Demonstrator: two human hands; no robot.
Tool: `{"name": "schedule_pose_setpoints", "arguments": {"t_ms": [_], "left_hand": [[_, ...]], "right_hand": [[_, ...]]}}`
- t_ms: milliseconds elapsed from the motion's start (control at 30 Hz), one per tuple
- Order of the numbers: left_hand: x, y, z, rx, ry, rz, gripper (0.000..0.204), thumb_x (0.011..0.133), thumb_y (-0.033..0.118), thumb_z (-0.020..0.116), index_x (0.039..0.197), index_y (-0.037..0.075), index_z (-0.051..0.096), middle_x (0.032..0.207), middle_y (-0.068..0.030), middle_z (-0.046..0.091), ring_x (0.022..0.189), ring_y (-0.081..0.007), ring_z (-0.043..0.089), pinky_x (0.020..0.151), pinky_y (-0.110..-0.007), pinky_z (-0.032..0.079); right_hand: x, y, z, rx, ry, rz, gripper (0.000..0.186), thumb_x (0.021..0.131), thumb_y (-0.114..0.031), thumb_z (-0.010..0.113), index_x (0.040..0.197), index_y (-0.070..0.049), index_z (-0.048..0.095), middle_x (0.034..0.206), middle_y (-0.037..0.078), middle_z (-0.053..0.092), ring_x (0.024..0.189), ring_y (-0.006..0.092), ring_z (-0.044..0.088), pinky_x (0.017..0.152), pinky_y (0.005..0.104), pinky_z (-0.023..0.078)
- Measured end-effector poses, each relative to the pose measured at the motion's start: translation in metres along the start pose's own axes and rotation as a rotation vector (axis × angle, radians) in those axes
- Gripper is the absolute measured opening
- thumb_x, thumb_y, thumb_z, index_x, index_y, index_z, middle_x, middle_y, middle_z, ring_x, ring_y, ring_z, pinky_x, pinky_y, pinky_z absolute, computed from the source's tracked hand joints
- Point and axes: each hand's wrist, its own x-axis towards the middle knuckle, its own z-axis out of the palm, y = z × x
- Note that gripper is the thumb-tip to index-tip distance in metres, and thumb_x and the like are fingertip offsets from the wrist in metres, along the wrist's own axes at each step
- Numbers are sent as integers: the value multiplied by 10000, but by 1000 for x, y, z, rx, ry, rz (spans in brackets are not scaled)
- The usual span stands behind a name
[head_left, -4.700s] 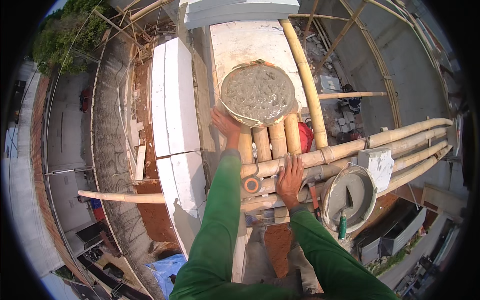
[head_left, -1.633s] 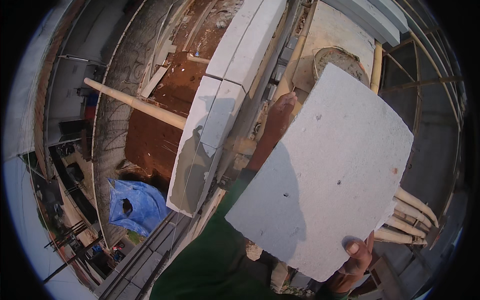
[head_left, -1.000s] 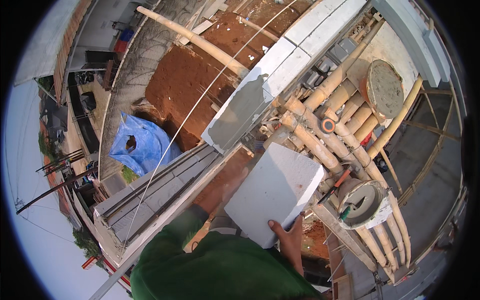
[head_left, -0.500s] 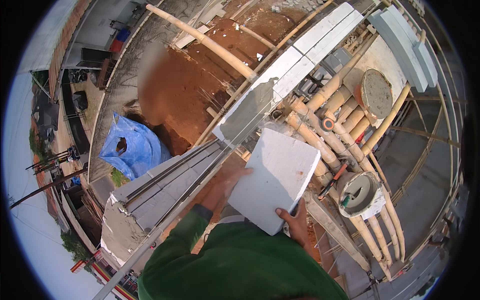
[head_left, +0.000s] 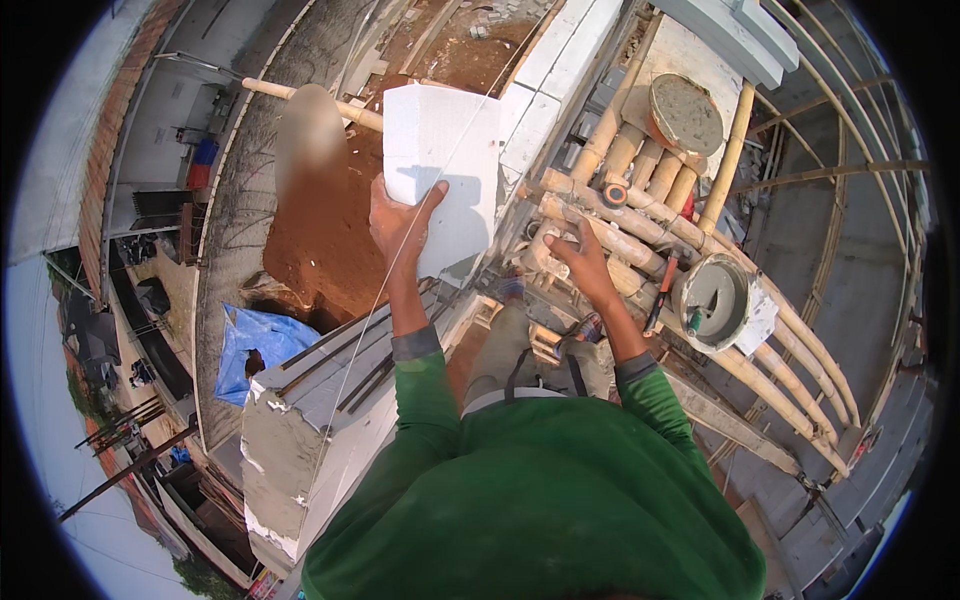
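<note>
A white lightweight block (head_left: pixel 455 165) stands at the wall line, over the spot where wet mortar lay. My left hand (head_left: pixel 405 222) grips its near left side, thumb across the face. My right hand (head_left: pixel 583 262) is off the block, fingers apart and holding nothing, above the bamboo scaffold (head_left: pixel 600 225). A taut string (head_left: pixel 400 245) runs along the wall past the block and my left hand. Beyond the block, the laid white blocks (head_left: pixel 525 115) continue the wall. The block's underside is hidden, so its seating on the mortar cannot be made out.
To the right are a mortar bucket (head_left: pixel 715 300) with a green-handled tool, a red-handled hammer (head_left: pixel 662 292), an orange tape measure (head_left: pixel 614 195) and a round mortar tub (head_left: pixel 685 115). Grey blocks (head_left: pixel 725 40) lie far right. A blue tarp (head_left: pixel 260 345) is at left below the wall.
The block has moved away from my body, up and left onto the wall line, and now stands more upright. My right hand has let go of it; my left hand still holds it.
</note>
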Motion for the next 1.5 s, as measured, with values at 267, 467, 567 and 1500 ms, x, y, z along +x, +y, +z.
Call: {"name": "schedule_pose_setpoints", "arguments": {"t_ms": [267, 467, 567, 1500], "left_hand": [[33, -35, 10, 101, 75, -53, 839, 655, 398, 972, 1279, -53, 639, 1111, -230, 745, 1000, -356, 740, 910, -450, 580], [6, -5, -8, -238, -111, -80, 687, 746, 251, 956, 1237, -120, 650, 1071, -207, 752, 952, -246, 725, 860, -367, 572], [-2, 19, -12, -297, -79, -30, 633, 773, 158, 944, 1245, -133, 639, 1078, -200, 750, 957, -229, 713, 880, -357, 569], [-10, -14, 21, -533, 207, 11, 615, 808, 46, 897, 1289, -122, 552, 1250, -286, 638, 1099, -286, 681, 919, -406, 591]], "right_hand": [[-83, 89, -49, -32, 171, 237, 462, 967, -182, 723, 1340, 50, 581, 1266, 179, 695, 1075, 239, 696, 892, 373, 569], [-135, 132, -73, 174, 272, 359, 315, 991, -132, 685, 1248, 31, 601, 1124, 133, 703, 926, 221, 720, 769, 350, 602], [-145, 145, -83, 244, 346, 390, 321, 984, -149, 694, 1238, 28, 611, 1079, 129, 705, 879, 216, 715, 751, 340, 587], [-162, 133, -65, -199, 417, 242, 541, 939, -213, 720, 1376, 61, 557, 1195, 253, 730, 1032, 387, 725, 925, 436, 555]]}}
